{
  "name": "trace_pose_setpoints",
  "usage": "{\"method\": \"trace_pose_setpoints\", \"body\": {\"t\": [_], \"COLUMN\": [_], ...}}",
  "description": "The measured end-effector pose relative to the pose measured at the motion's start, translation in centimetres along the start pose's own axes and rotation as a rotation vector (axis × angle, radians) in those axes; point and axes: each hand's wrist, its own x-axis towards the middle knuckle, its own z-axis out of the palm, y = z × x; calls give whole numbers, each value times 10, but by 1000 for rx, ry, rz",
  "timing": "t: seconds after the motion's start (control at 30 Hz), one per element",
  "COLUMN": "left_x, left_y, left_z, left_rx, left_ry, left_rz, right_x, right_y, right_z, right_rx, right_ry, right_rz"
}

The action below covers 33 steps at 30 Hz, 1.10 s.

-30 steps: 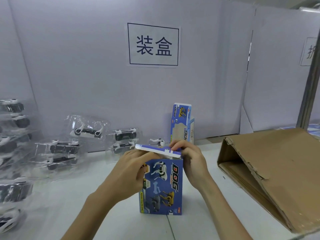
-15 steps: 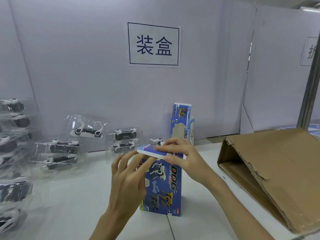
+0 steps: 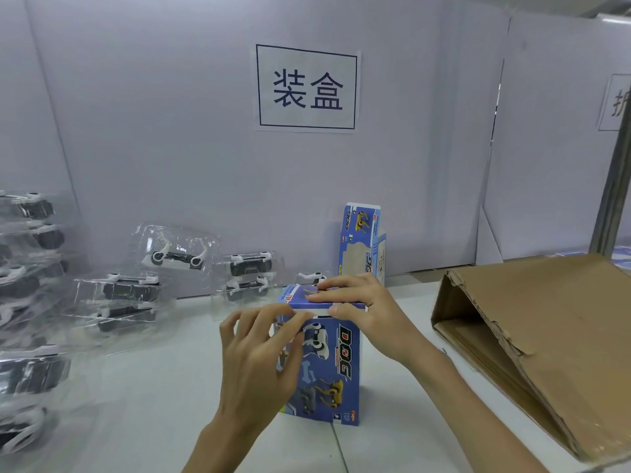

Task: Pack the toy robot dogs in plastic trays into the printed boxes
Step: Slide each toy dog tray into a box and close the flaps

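White table (image 3: 153, 404): two printed boxes (image 3: 327, 367) (image 3: 362, 247), two hands (image 3: 256, 367) (image 3: 362, 308).

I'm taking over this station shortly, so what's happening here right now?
A person is closing a blue printed box standing on the table. The right hand presses flat on its top flap; the left hand touches the flap's front edge with its fingertips. At the left wait toy dogs in clear trays, another box stands open at the back, and a brown carton lies at the right.
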Motion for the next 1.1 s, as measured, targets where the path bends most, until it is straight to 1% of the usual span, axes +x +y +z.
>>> {"method": "trace_pose_setpoints", "body": {"t": [0.07,0.2,0.3,0.37,0.53,0.67,0.77,0.83,0.97,1.1], "left_x": [3,8,12,14,16,16,17,18,22,25], "left_y": [1,5,8,9,13,24,28,26,18,21], "left_z": [1,3,4,4,8,18,18,16,10,8], "left_rx": [-39,-194,-225,-230,-231,-305,-309,-301,-347,-434], "left_ry": [-10,-20,-41,-64,-69,-69,-74,-80,-131,-190], "left_rz": [0,-3,1,10,13,-36,-63,-50,-46,-166], "right_x": [0,0,2,2,-3,-7,-11,-13,-18,-27], "right_y": [-2,-4,-4,-6,-11,-3,5,8,10,14], "right_z": [1,0,-2,-3,-8,-6,-7,-6,-2,-3], "right_rx": [-61,-153,-262,-284,-174,-45,37,97,126,212], "right_ry": [-15,-48,-76,-96,-127,-23,26,49,69,23], "right_rz": [-11,-23,-25,-1,31,26,2,-29,-55,-16]}}
